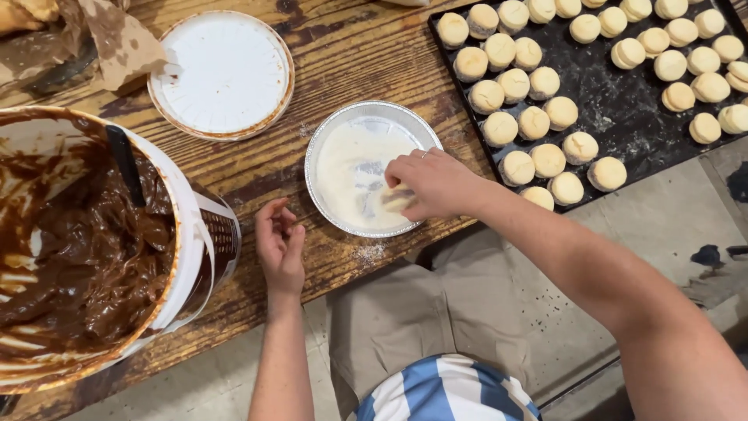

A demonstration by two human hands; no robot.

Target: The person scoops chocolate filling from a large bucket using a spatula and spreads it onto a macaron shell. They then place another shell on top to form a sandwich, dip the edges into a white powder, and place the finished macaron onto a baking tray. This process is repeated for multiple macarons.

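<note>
The right hand [432, 183] has its fingertips pinched on a round sandwich cookie [399, 198], pressing it into white powder in the foil pie pan [323, 140]; the cookie's facing is unclear. The left hand [280, 242] rests loosely curled, empty, on the wooden table [351, 54], beside a white tub [191, 242] of brown spread bearing a dark label band. The tub's round white lid [222, 74] lies behind.

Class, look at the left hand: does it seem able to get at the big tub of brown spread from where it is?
Probably yes. The left hand rests empty on the wooden table, beside the tub, with nothing between them.
</note>
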